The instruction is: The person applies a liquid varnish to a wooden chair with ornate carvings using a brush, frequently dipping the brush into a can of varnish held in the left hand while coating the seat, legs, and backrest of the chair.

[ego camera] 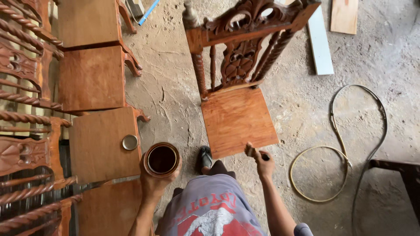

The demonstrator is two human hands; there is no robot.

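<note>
A carved wooden chair (238, 116) stands on the floor in front of me, its flat seat facing up. My left hand (154, 181) grips an open round can (162, 159) of dark brown liquid, held beside the chair's left. My right hand (261, 161) holds a small brush (253, 151) whose tip sits at the front edge of the chair seat. My foot in a dark sandal (205, 158) shows just below the seat.
A row of similar carved chairs (94, 78) lines the left side; a round metal lid (130, 142) lies on one seat. A coiled hose (341, 144) lies on the dusty floor at right. Boards (320, 43) lie at the top right.
</note>
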